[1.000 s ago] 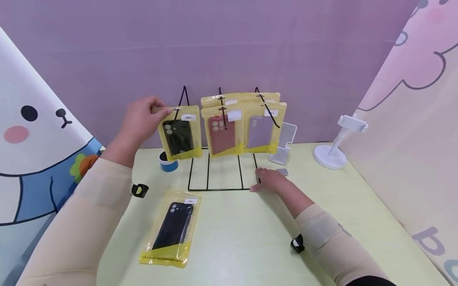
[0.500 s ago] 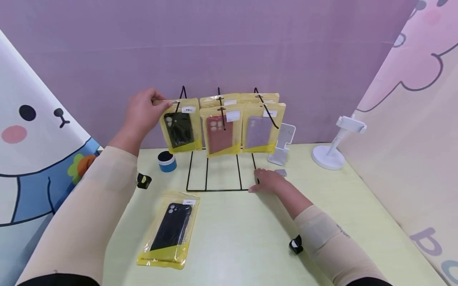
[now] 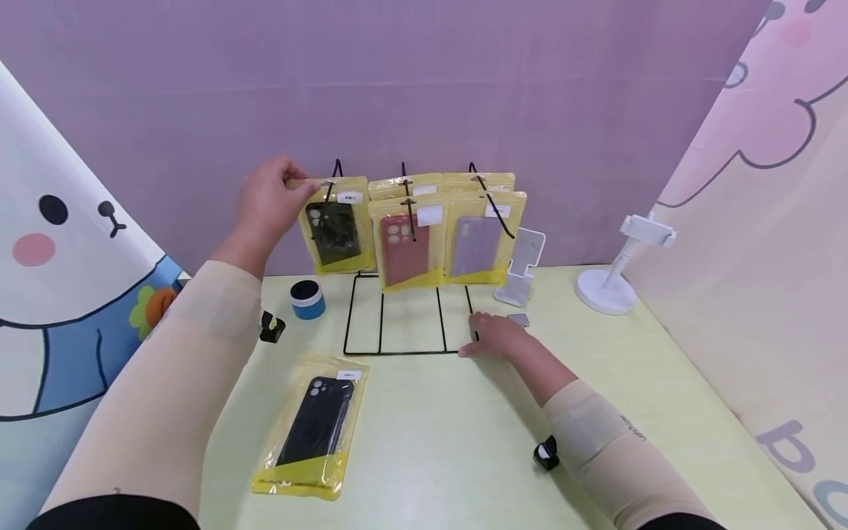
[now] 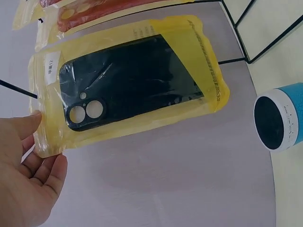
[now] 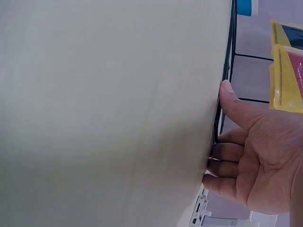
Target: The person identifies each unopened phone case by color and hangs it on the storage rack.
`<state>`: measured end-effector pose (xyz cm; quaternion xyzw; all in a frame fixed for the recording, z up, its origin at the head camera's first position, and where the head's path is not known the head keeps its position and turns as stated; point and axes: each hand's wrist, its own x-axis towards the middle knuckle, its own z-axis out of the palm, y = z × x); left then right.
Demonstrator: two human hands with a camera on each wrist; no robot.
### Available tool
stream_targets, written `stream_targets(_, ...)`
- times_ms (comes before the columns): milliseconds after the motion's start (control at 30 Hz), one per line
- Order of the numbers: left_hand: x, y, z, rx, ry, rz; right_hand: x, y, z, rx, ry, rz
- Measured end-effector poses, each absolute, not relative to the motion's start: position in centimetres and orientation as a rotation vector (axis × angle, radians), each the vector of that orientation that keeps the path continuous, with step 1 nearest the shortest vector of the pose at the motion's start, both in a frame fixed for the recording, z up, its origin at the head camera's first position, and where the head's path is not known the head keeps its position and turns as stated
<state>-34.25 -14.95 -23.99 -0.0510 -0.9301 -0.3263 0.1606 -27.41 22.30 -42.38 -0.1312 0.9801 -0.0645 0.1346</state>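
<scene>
My left hand [image 3: 271,202] pinches the top corner of a yellow-edged clear bag holding a black phone case [image 3: 334,232]. In the left wrist view, thumb and fingers grip the sealed end of this bagged phone case [image 4: 128,85]. The bag's top overlaps the left hook of a black wire display rack [image 3: 380,324]. My right hand [image 3: 498,337] holds the rack's front right base corner, thumb on the front bar [image 5: 222,101]. A bagged pink case [image 3: 407,250] and a bagged lilac case [image 3: 477,243] hang from the other hooks, with more bags behind them.
Another bagged black phone case [image 3: 314,419] lies on the table in front of the rack. A blue-and-white round container [image 3: 308,299] stands left of it. To the right are a white folding stand [image 3: 520,272], a small grey piece [image 3: 519,319] and a white round-based stand [image 3: 609,287].
My left hand has moved up and back, carrying the bagged black case higher and farther along the left hook. The right hand stays on the rack's corner.
</scene>
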Motion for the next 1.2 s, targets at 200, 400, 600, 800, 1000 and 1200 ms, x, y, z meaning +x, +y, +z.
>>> stream_targets(200,-33.9,-15.6,-24.4,-0.177,-2.613,-1.020,-27.5,22.2,-42.4,-0.352,2.827,-0.206)
stream_targets(400,-33.1,-16.6,-25.2,-0.160,-2.590,-1.094,-27.5,22.5,-42.4,-0.338,2.829,-0.217)
stream_targets(600,-31.3,-17.8,-27.2,-0.177,-2.643,-1.083,-27.4,22.6,-42.5,-0.354,2.832,-0.210)
stream_targets(800,-29.1,-18.3,-30.4,-0.257,-2.771,-0.909,-27.4,22.4,-42.4,-0.343,2.824,-0.217)
stream_targets(1000,-27.8,-18.1,-34.1,-0.385,-2.988,-0.801,-27.3,22.4,-42.4,-0.341,2.825,-0.209)
stream_targets(1200,-26.8,-17.9,-37.7,-0.542,-3.129,-0.709,-27.3,22.2,-42.4,-0.348,2.823,-0.204)
